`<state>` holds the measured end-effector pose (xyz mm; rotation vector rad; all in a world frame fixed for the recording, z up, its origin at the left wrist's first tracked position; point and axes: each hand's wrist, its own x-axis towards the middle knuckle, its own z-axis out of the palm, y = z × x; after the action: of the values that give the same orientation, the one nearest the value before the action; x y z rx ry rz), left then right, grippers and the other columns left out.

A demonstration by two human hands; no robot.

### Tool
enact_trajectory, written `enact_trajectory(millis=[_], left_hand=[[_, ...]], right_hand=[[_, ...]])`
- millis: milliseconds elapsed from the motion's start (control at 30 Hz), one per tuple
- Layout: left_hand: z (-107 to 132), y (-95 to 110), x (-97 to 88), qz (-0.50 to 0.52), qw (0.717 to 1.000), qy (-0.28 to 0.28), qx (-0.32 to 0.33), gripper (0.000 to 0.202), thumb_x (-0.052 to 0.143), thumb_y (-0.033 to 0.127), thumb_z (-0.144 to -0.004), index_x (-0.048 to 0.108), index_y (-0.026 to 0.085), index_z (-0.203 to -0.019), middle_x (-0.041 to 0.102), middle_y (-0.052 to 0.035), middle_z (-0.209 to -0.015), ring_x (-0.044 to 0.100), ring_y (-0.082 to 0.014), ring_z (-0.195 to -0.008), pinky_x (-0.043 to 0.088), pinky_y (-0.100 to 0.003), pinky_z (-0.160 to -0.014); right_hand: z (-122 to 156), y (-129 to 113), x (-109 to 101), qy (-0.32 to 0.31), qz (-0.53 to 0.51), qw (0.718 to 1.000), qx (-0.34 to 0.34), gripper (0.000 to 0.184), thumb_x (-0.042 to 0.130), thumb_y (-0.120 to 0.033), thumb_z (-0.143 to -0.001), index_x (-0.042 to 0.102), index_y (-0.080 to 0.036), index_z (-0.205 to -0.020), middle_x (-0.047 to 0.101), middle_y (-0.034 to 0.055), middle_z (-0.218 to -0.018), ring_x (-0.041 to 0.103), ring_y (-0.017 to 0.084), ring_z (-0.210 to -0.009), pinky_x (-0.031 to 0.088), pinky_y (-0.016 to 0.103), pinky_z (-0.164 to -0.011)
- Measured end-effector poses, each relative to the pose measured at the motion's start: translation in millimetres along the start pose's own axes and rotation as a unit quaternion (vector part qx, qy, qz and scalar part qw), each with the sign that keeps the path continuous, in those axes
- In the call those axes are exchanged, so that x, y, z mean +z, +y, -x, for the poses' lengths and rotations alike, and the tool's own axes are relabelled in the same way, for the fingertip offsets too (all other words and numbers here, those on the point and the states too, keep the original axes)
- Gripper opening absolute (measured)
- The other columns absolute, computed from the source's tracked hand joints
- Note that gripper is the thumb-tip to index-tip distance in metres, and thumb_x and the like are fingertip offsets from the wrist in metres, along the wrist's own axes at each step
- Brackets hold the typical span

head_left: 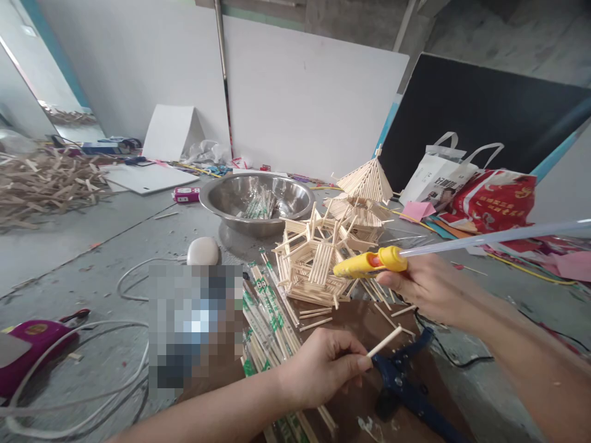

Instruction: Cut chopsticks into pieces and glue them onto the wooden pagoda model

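Between the thumb and fingers of my left hand (330,366) is a short wooden stick (385,341), pointing up to the right. My right hand (429,289) is wrapped round a yellow hot glue gun (369,263) with a long clear glue stick (498,237) in its back end. The gun's nozzle end overlaps a lattice model (318,258) built of wooden sticks; I cannot tell if they touch. A stick pagoda roof (364,178) rises behind it. Blue cutting pliers (406,381) lie just right of my left hand. Wrapped chopsticks (272,314) lie beyond my left wrist.
A steel basin (258,224) holding wrapped chopsticks stands behind. On the left are a purple device (39,351), white cables (83,326) and a pile of wood strips (46,184). Bags (494,197) sit at the right. A brown board (443,394) lies below my hands.
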<state>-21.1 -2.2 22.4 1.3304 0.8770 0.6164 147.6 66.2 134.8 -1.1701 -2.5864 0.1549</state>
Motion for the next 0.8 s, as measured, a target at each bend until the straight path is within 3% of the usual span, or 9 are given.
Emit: enact_trajectory(millis=[267,500,800], left_hand=[[0.4,0.3,-2.1,-0.014,1.000,0.014,0.007,0.031,0.048,0.045,-0.073,0.057,0.015,-0.070,0.049,0.0026,-0.056,0.040,-0.0060,-0.045,0.030,-0.016,-0.042],[0.4,-0.3,-3.2,-0.036,0.999,0.015,0.010,0.031,0.047,0.043,-0.074,0.059,0.015,-0.073,0.050,0.0024,-0.056,0.040,-0.0063,-0.044,0.031,-0.017,-0.041],[-1.5,-1.8,-3.7,-0.028,0.999,0.015,0.017,0.029,0.047,0.042,-0.074,0.057,0.015,-0.070,0.049,0.0026,-0.056,0.039,-0.0057,-0.044,0.033,-0.016,-0.043]], right_hand=[[-5.0,0.9,-1.1,-0.010,0.043,0.999,0.000,0.029,0.042,-0.046,-0.079,0.061,-0.026,-0.087,0.065,0.0002,-0.066,0.059,0.018,-0.061,0.038,0.026,-0.049],[-8.8,0.0,-2.2,-0.021,0.103,0.994,0.008,0.041,0.033,-0.053,-0.080,0.061,-0.025,-0.090,0.067,0.0028,-0.071,0.060,0.020,-0.062,0.038,0.027,-0.046],[-9.0,0.3,-1.0,-0.012,0.092,0.996,0.007,0.039,0.035,-0.052,-0.080,0.062,-0.025,-0.091,0.067,0.0030,-0.070,0.061,0.020,-0.063,0.040,0.028,-0.048]])
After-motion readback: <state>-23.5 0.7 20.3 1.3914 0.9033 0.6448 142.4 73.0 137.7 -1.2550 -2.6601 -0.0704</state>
